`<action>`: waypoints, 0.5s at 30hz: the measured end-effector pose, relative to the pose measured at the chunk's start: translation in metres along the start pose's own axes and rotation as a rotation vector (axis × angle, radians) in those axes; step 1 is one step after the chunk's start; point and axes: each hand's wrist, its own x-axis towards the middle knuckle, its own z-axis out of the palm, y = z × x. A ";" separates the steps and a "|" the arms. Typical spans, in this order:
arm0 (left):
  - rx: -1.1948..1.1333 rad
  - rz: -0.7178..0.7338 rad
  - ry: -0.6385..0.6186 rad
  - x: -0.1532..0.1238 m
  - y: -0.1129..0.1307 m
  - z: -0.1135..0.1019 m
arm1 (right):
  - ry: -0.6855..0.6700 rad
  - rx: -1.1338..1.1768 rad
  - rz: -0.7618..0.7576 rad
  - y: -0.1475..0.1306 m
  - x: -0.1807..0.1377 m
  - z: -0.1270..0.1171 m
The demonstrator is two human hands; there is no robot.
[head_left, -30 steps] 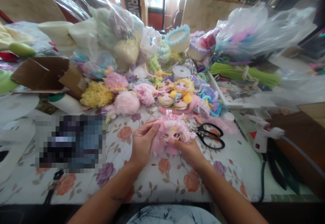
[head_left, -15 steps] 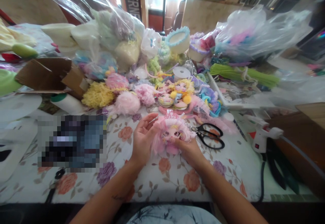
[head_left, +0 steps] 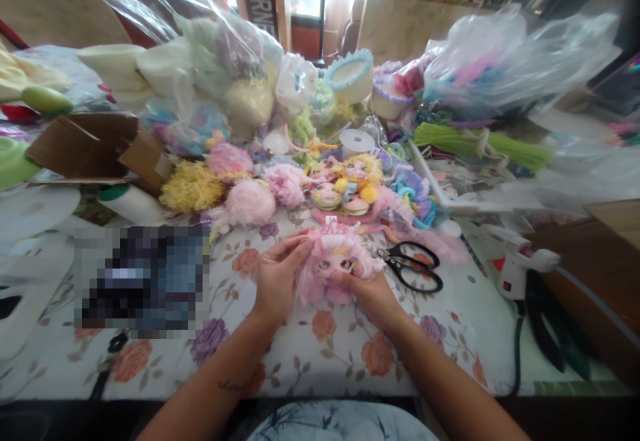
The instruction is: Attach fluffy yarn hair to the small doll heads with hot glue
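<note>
A small pink-haired doll (head_left: pixel 336 261) with a crown lies face up between both hands, low over the floral tablecloth (head_left: pixel 330 348). My left hand (head_left: pixel 277 280) curls against the doll's left side, fingers pinching its pink hair. My right hand (head_left: pixel 371 292) cups the doll from below and to the right, fingers closed on it. Black-handled scissors (head_left: pixel 413 266) lie just right of the doll, almost touching my right hand.
Behind the doll sit more dolls (head_left: pixel 350 184) and fluffy pink and yellow pompoms (head_left: pixel 193 188). Clear plastic bags (head_left: pixel 500 61) of craft material fill the back. A white glue gun (head_left: pixel 520 268) with its cable lies at the right. A cardboard box (head_left: pixel 95 144) stands at the left.
My left hand opened away from the doll half a second ago and has closed back onto its hair. The doll and my right hand stay almost in place.
</note>
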 end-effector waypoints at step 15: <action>0.221 0.215 -0.023 0.000 -0.002 0.000 | 0.048 0.007 -0.003 -0.005 0.001 0.006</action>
